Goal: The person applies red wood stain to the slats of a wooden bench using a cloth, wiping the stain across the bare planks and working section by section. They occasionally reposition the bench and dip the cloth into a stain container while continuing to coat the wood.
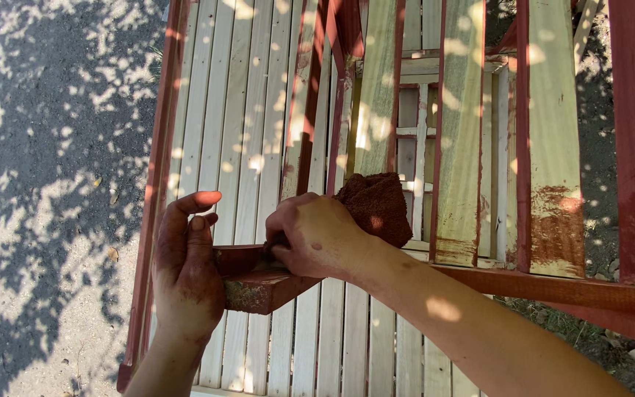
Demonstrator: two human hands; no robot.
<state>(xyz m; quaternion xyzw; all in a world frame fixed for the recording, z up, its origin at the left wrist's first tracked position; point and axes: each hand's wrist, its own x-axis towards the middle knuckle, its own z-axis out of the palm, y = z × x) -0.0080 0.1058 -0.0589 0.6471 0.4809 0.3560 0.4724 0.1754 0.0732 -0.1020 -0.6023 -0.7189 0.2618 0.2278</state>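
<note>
My right hand (310,237) grips a dark red-brown stained cloth (378,206) and presses it on a reddish wooden rail (553,288) that runs across the frame. My left hand (185,268), smeared with red stain, rests against the left end of that rail (251,290), thumb raised and fingers apart, holding nothing. The rail belongs to a wooden slatted piece of furniture (237,125) with pale bare slats and red-stained frame bars.
Upright pale boards (553,132) with red-stained edges and a stain patch stand at the right. A red side bar (157,169) borders the slats at the left. Grey pavement (45,184) with leaf shadows lies to the left, soil and grass (597,323) at the lower right.
</note>
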